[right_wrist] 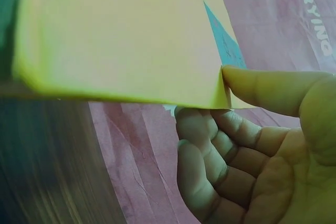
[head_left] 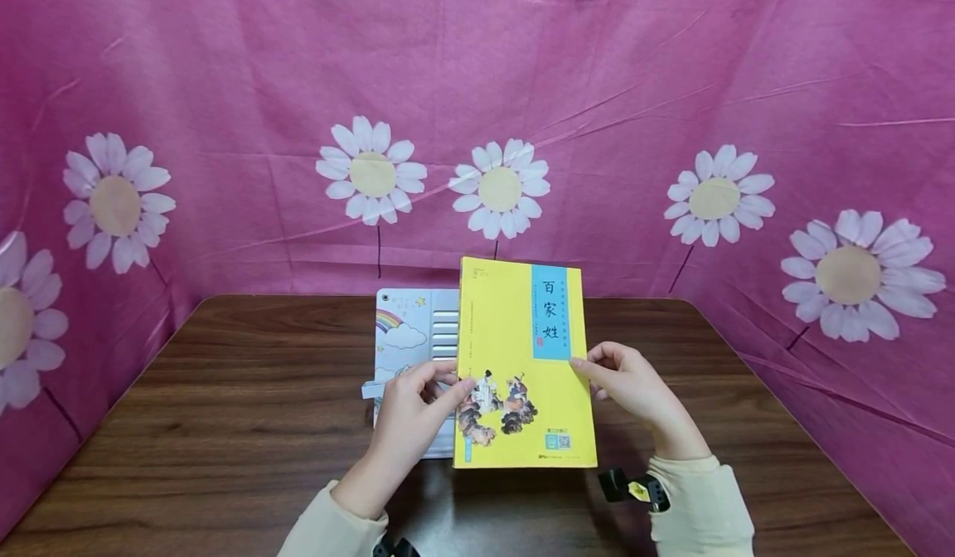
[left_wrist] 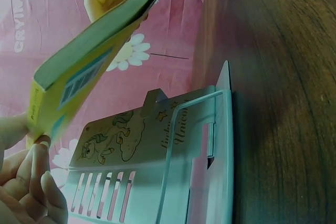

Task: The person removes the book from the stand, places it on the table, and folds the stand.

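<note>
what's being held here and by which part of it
The book, by its long sides: left hand pinches the left edge, right hand the right edge.

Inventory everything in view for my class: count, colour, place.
Table: one, brown, lower part of head view
Cloth: one, pink, behind the table
Daisies: six in head view, white and yellow, on the cloth
"CRYING" lettering: one per wrist view, white, on the cloth
Stand: one, pale blue, on the table
Book: one, yellow and blue, held before the stand
Wrist devices: two, black, one by each wrist
Sleeves: two, cream, on the forearms
Left hand: one, bare, pinching the book's left edge
Right hand: one, bare, pinching the book's right edge
</note>
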Demonstrator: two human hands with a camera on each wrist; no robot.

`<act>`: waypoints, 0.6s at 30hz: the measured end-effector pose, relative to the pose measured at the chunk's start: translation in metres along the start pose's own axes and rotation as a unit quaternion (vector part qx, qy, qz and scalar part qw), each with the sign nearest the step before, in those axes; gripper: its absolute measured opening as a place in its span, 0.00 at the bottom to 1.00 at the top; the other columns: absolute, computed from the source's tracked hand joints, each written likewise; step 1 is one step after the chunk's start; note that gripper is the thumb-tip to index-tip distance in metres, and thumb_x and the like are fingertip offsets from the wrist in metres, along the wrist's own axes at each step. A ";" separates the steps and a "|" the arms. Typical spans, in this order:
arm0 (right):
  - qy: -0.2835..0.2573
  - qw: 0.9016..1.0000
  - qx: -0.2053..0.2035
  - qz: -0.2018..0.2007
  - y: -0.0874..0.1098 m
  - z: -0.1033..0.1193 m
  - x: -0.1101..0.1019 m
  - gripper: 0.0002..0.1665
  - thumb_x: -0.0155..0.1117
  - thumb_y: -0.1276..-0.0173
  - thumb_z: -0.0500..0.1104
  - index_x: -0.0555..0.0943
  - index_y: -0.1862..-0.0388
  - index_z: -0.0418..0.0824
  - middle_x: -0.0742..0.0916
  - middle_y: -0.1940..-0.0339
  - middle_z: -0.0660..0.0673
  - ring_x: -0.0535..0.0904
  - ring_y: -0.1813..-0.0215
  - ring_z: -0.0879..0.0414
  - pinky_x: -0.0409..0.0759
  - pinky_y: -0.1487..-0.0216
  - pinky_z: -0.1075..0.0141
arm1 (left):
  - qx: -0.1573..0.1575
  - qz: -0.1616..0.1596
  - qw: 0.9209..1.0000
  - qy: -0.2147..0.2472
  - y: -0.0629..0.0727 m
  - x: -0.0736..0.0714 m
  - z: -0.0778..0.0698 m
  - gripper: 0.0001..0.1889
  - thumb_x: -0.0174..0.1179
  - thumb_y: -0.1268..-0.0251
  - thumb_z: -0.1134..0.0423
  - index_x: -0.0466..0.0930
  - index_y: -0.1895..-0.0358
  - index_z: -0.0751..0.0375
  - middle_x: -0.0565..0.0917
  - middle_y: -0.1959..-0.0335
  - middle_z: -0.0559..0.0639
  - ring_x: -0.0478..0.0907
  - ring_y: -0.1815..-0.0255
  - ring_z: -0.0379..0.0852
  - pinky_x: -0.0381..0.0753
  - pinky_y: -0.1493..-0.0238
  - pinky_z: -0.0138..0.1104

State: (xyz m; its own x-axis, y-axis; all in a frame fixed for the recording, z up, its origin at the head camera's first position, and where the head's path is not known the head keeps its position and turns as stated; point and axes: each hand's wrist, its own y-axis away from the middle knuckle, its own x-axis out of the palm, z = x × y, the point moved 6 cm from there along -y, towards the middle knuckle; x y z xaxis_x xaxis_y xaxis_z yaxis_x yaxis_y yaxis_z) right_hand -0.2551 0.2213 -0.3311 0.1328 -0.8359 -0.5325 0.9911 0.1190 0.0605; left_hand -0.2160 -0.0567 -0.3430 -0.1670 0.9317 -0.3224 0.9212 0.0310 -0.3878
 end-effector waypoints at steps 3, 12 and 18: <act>0.000 1.000 -0.001 -0.004 0.000 0.000 0.000 0.19 0.62 0.28 0.46 0.75 0.57 0.28 0.82 0.68 0.42 0.79 0.68 0.53 0.82 0.64 0.62 | 0.011 0.000 1.000 -0.003 0.000 0.000 0.000 0.12 0.73 0.44 0.60 0.88 0.57 0.58 0.85 0.72 0.42 0.71 0.77 0.33 0.72 0.75 0.26; 0.008 1.000 -0.002 -0.003 -0.002 0.000 0.004 0.24 0.60 0.26 0.45 0.73 0.45 0.25 0.83 0.63 0.40 0.78 0.67 0.55 0.81 0.65 0.62 | 0.018 0.003 1.000 -0.003 0.000 0.001 0.001 0.13 0.72 0.43 0.58 0.88 0.57 0.59 0.86 0.72 0.43 0.71 0.76 0.33 0.72 0.74 0.25; 0.002 1.000 0.006 -0.016 0.000 0.002 -0.001 0.25 0.61 0.27 0.46 0.73 0.44 0.26 0.85 0.61 0.38 0.80 0.64 0.55 0.81 0.62 0.61 | 0.021 0.008 1.000 -0.005 0.001 0.003 0.002 0.17 0.72 0.43 0.59 0.87 0.52 0.62 0.85 0.71 0.45 0.72 0.75 0.33 0.73 0.74 0.26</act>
State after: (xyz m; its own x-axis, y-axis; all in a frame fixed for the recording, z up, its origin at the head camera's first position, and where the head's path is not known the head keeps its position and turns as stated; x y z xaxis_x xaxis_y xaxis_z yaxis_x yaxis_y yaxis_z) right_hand -0.2553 0.2208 -0.3288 0.1006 -0.8371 -0.5376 0.9949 0.0852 0.0535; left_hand -0.2165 -0.0548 -0.3462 -0.1568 0.9281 -0.3377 0.9080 0.0010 -0.4190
